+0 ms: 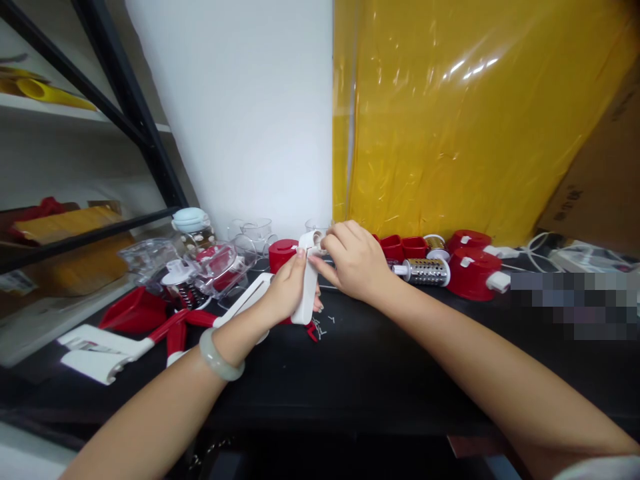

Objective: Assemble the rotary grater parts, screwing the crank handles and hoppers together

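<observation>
My left hand (pixel 289 287) is wrapped round a long white plastic handle part (pixel 304 303), held upright above the black table. The part has a rounded, ring-like upper end. My right hand (pixel 356 260) is closed, its thumb and fingertips pinched at that upper end. Whatever sits between those fingertips is too small and covered to make out. Below the part, several small screws (pixel 320 330) lie scattered on the table beside a small red piece (pixel 312 331). A red round base (pixel 283 253) stands just behind my left hand.
At left lie white-and-red handle frames (pixel 100 350), a red hopper (pixel 135 310) and clear plastic housings (pixel 220 267). Metal grater drums (pixel 427 271) and red bases (pixel 471 275) stand at right. A black rack (pixel 145 133) rises at left; a yellow-wrapped panel (pixel 450 120) stands behind.
</observation>
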The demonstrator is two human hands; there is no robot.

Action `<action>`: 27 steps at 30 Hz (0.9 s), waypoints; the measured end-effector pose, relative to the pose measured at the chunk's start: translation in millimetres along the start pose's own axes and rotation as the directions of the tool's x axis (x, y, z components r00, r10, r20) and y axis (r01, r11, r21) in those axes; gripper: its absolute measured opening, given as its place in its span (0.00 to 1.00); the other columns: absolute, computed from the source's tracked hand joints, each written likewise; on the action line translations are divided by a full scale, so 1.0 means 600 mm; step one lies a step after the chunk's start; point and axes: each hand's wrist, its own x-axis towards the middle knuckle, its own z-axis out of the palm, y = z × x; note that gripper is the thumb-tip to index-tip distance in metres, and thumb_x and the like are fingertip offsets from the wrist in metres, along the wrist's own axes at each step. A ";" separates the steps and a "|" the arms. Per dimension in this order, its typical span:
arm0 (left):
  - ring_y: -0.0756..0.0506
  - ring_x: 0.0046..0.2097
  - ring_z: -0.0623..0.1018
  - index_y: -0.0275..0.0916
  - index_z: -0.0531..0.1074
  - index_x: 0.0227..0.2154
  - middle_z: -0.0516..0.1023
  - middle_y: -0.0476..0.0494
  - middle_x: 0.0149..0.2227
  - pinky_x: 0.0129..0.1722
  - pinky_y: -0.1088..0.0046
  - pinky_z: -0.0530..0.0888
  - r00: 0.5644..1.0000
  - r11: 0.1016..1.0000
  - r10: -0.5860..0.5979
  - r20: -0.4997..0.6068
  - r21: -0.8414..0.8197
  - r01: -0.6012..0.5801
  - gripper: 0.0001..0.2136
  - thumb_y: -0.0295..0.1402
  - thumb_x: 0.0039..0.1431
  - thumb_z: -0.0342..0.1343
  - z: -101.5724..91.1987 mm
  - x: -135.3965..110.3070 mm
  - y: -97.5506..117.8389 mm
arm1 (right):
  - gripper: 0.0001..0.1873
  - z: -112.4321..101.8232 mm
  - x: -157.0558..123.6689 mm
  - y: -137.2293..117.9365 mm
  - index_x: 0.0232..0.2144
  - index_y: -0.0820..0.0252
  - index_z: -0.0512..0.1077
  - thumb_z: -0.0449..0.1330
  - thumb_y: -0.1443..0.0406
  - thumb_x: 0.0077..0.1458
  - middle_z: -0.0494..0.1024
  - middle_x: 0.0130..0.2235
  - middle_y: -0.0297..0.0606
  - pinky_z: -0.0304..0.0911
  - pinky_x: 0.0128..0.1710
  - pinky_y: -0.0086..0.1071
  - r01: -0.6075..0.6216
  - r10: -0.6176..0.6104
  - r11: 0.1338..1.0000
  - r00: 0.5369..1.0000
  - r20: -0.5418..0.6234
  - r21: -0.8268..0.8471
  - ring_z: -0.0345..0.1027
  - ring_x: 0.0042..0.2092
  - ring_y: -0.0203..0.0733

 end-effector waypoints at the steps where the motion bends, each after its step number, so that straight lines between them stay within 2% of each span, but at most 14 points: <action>1: 0.46 0.15 0.74 0.41 0.64 0.31 0.73 0.51 0.16 0.14 0.73 0.72 1.000 1.000 -0.015 0.016 -0.011 0.015 0.26 0.63 0.58 0.44 0.000 -0.002 0.002 | 0.17 -0.001 0.002 0.000 0.36 0.59 0.71 0.51 0.53 0.65 0.74 0.36 0.44 0.57 0.36 0.41 0.008 -0.007 1.000 1.000 0.028 -0.029 0.60 0.39 0.47; 4: 0.46 0.15 0.74 0.40 0.64 0.30 0.72 0.50 0.15 0.14 0.73 0.71 0.997 0.999 -0.035 0.074 -0.012 0.036 0.27 0.63 0.58 0.44 0.004 -0.011 0.008 | 0.20 -0.002 0.005 0.003 0.33 0.58 0.69 0.48 0.51 0.66 0.72 0.35 0.44 0.55 0.35 0.40 0.041 -0.036 0.997 0.996 0.085 -0.061 0.58 0.37 0.47; 11: 0.45 0.16 0.74 0.41 0.63 0.29 0.72 0.49 0.16 0.15 0.71 0.71 0.992 0.998 -0.062 0.109 0.005 0.062 0.29 0.66 0.54 0.44 0.011 -0.023 0.015 | 0.23 -0.005 0.005 0.030 0.31 0.57 0.69 0.46 0.48 0.66 0.72 0.34 0.42 0.53 0.31 0.38 0.149 -0.148 0.989 0.988 0.050 -0.023 0.58 0.36 0.45; 15: 0.45 0.15 0.74 0.41 0.63 0.31 0.72 0.50 0.16 0.14 0.71 0.71 0.990 0.998 -0.065 0.126 0.009 0.065 0.28 0.65 0.56 0.43 0.011 -0.020 0.011 | 0.22 -0.005 0.004 0.032 0.29 0.57 0.69 0.47 0.51 0.67 0.71 0.31 0.40 0.50 0.29 0.36 0.210 -0.209 0.978 0.977 0.042 -0.016 0.58 0.34 0.42; 21: 0.45 0.16 0.75 0.41 0.61 0.32 0.72 0.51 0.17 0.14 0.71 0.71 0.989 0.998 -0.040 0.143 0.050 0.033 0.28 0.65 0.55 0.45 0.007 -0.019 0.006 | 0.21 -0.006 0.001 0.032 0.27 0.58 0.68 0.45 0.57 0.68 0.69 0.29 0.38 0.52 0.29 0.35 0.178 -0.187 0.978 0.978 0.091 0.105 0.58 0.32 0.40; 27: 0.45 0.18 0.77 0.42 0.60 0.37 0.73 0.53 0.21 0.14 0.72 0.73 0.995 0.987 0.069 0.074 0.138 -0.079 0.26 0.63 0.58 0.44 0.001 -0.013 -0.002 | 0.20 -0.013 0.004 0.026 0.31 0.59 0.69 0.45 0.55 0.67 0.71 0.31 0.39 0.51 0.29 0.35 0.112 -0.121 0.991 0.984 0.128 0.079 0.60 0.33 0.40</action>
